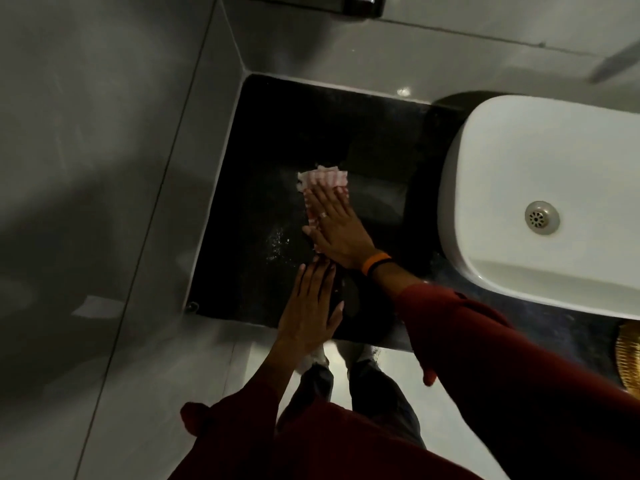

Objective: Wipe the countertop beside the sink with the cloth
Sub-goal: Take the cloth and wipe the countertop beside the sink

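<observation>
Pressing the cloth (323,188) flat under your open right hand (337,233), its long axis runs away from you (left hand (311,306) open, empty, nearer) along the tabletop (263,168).

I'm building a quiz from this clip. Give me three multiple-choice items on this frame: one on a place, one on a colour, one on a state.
1. Where is the sink relative to the cloth?
A. To its right
B. To its left
C. Under it

2. What colour is the countertop?
A. White
B. Black
C. Green

3. How is the right hand placed?
A. Flat on the cloth
B. Raised in a fist
C. Inside the sink

Answers:
1. A, the white basin sits right of the cloth.
2. B, the slab beside the sink is black.
3. A, its spread fingers press the cloth down; the left hand rests flat nearer the counter's edge.
</observation>
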